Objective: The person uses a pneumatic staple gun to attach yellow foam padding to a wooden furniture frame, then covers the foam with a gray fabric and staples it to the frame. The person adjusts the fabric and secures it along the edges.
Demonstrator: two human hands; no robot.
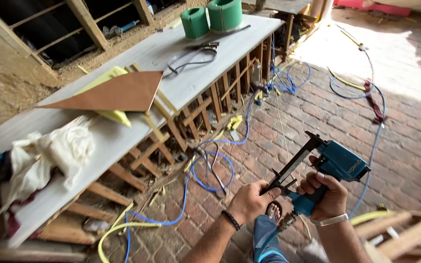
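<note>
Two hands on nailer (334, 165), right of bench (181, 83): right hand (325, 195) clenched around grip, left hand (252, 199) fingers pinching magazine. Looks heavy, rigid; best held by handle.

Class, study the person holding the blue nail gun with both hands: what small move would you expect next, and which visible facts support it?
Probably the left hand slides the black magazine shut or open. The right hand grips the nail gun by its handle, nose up off any work, while the left pinches the magazine's rear end.
</note>
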